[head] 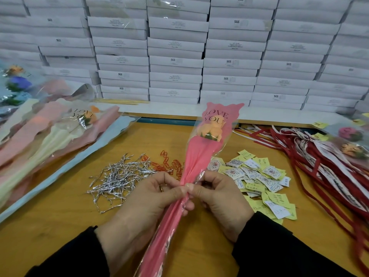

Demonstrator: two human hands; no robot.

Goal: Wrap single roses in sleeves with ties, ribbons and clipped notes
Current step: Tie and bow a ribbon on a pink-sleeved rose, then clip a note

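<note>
A pink sleeve [201, 154] printed "LOVE YOU" holds a peach rose [211, 130] and stands tilted over the wooden table. My left hand [143, 198] grips the gathered neck of the sleeve from the left. From the right, my right hand [217, 198] pinches the same spot, thumb tips meeting at the neck. Whether a tie lies between the fingers cannot be made out. Silver twist ties [119, 176] lie in a heap to the left, orange paper clips [169, 164] beside them. Yellow and white notes [261, 180] are piled on the right.
Empty sleeves [50, 136] in pink, cream and blue are stacked at the left, with loose roses [18, 84] behind. Red and white ribbons [319, 162] and wrapped roses [351, 144] lie at the right. White boxes [179, 56] form a wall at the back.
</note>
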